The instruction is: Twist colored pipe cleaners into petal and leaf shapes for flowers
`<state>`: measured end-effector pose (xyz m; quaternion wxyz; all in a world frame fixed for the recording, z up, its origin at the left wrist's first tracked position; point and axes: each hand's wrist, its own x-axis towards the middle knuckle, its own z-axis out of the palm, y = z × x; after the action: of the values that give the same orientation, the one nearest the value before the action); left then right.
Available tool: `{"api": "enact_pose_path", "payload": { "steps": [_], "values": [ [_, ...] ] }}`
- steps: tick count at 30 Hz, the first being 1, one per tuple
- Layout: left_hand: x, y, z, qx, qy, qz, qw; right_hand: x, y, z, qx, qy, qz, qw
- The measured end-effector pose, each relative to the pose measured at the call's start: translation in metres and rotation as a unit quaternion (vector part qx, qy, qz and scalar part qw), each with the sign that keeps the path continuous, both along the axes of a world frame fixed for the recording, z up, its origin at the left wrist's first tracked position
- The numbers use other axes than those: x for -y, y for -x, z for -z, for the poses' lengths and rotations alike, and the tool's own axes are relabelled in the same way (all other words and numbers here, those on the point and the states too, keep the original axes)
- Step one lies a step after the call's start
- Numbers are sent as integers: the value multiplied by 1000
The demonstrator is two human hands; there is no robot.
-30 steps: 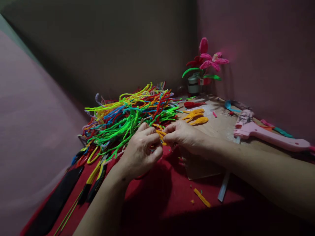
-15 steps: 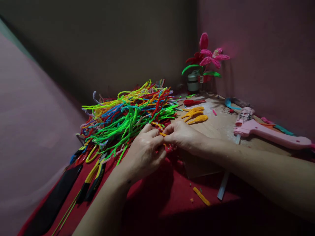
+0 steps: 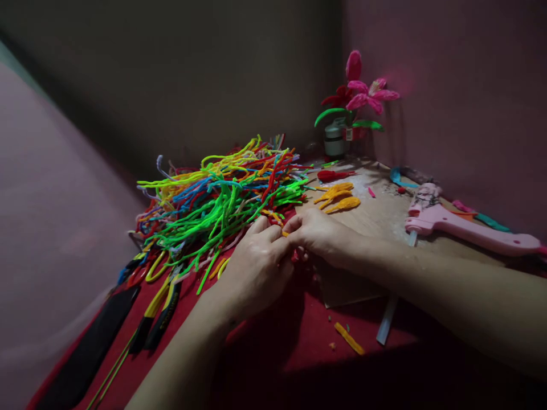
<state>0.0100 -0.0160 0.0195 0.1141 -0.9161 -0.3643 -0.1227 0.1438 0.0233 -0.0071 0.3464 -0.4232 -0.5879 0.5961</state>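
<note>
We have both hands together mid-scene, at the near right side of the stem pile. Our right hand is closed in a pinch, thumb against finger, on an orange piece; just a sliver of it shows between the hands. Our left hand is curled up against the right, but its fingertips are hidden, so we cannot tell what it grips.

The piece looks fuzzy, very light and bendable, probably with a thin wire core. It should hardly slip, though hard squeezing could flatten the pile or kink it; we'd hold it close to the bend, with fingertips only.

On the left, pliers lie beyond our left forearm. On the right, our right arm crosses the board and its near edge, with the glue gun on the far side and a glue stick poking out nearer. Orange petals sit just beyond our right hand. The easiest room for moving seems nearer, over the red cloth, left of an orange strip.
</note>
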Motion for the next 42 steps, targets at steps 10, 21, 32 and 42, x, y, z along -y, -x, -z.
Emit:
{"api": "enact_pose_path", "payload": {
  "steps": [10, 21, 32, 42],
  "values": [
    [-10, 16, -6, 13, 17, 8, 1000, -6, -5, -3, -51, 42, 25, 998],
    [-12, 23, -20, 85, 35, 20, 996, -6, -7, -4, -116, 63, 23, 991],
    [-11, 14, -6, 22, -27, 44, 998, 1, -7, -6, -83, 19, -6, 996],
    [-14, 15, -9, 437, 215, -135, 863, -8, -9, -7, -302, 115, -62, 944]
  ]
}}
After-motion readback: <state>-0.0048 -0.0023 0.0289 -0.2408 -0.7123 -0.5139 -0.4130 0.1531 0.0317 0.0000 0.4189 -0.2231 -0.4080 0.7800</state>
